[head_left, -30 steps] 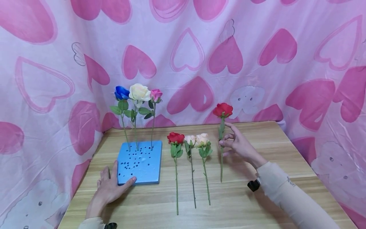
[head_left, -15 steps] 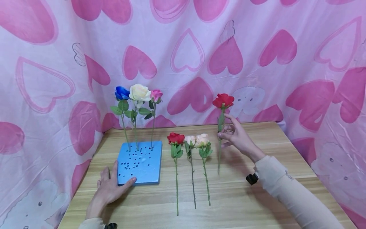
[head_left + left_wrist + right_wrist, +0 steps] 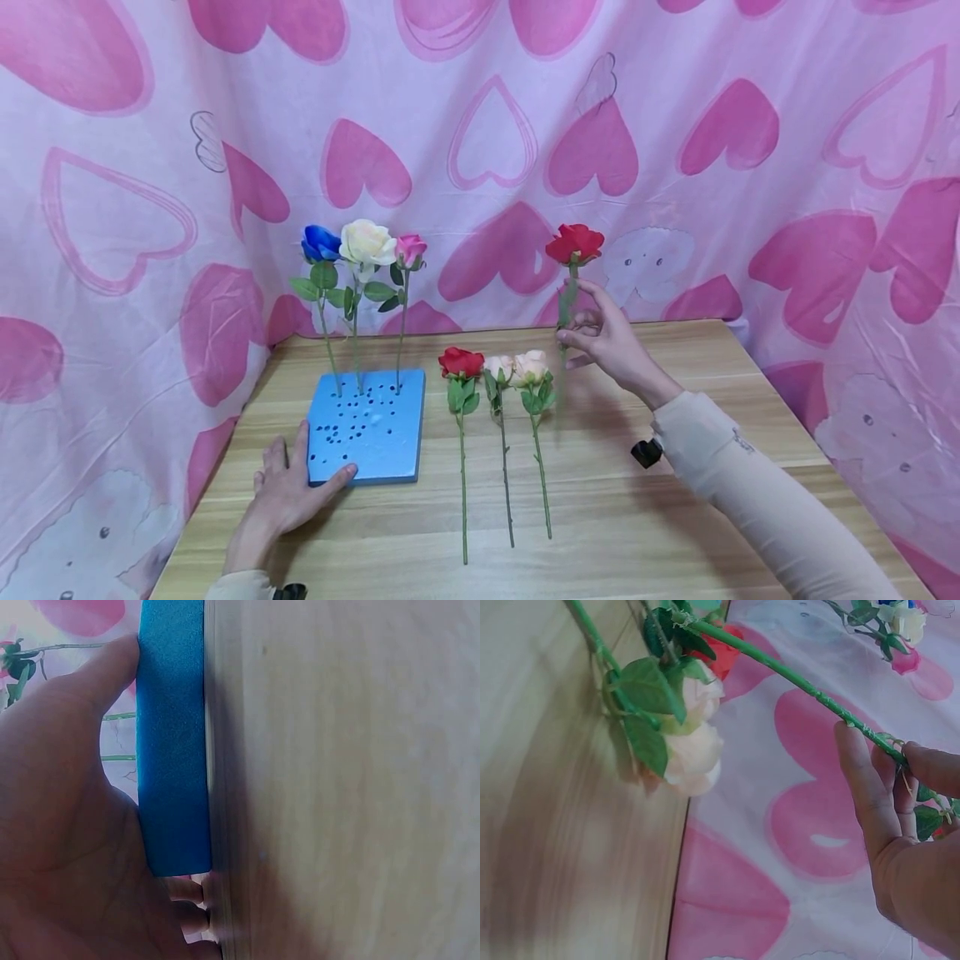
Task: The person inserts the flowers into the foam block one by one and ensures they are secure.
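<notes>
My right hand holds a red rose upright above the table, its stem pinched between thumb and fingers. In the right wrist view, the green stem runs out from that grip, and its lower end is near the top of the picture. My left hand rests at the near left corner of a blue foam block full of holes, thumb on the near edge and fingers along the left side. Standing in the block are a blue rose, a white rose and a pink rose.
Between the block and my right hand lie another red rose, a small pale rose and a cream rose, stems toward me. A pink heart-patterned cloth hangs behind the wooden table.
My right hand has lifted the red rose and moved slightly left with it, so its stem end is higher. The left hand and the block have stayed in place.
</notes>
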`<state>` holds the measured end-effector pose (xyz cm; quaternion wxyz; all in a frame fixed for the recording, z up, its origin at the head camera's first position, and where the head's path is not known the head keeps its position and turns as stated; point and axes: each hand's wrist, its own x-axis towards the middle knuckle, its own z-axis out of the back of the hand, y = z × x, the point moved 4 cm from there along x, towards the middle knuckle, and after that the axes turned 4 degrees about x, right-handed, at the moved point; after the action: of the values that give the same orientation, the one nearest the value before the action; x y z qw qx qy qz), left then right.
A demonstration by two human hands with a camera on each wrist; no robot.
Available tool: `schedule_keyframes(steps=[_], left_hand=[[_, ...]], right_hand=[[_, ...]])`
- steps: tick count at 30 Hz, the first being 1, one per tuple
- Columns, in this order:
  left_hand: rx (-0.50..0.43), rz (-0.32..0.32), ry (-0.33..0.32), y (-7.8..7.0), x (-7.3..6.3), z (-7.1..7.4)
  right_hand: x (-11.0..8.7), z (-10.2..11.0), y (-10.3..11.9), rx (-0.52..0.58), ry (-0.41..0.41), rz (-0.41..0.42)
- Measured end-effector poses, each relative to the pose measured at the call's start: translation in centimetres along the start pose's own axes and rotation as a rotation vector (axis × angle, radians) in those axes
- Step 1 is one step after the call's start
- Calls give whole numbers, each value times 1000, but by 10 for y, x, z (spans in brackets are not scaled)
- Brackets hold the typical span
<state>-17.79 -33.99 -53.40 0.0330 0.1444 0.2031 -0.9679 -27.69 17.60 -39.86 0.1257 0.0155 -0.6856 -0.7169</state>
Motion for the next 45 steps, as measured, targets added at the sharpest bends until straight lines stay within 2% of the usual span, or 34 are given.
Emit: schedule_keyframes(steps=[8,21,32,45], left_hand=[[0,-1,-7,0,-2,2],[-1,3,-12,3,-2,0],[-4,1,-18,0,-2,-2],[-1,0,-15,-1,-1,0]], right_hand=[[13,-13,8,17,5,30],[30,-37,16,44,71,143],[39,-67,20,72,152,152],[49,-107,23,90,191,150]])
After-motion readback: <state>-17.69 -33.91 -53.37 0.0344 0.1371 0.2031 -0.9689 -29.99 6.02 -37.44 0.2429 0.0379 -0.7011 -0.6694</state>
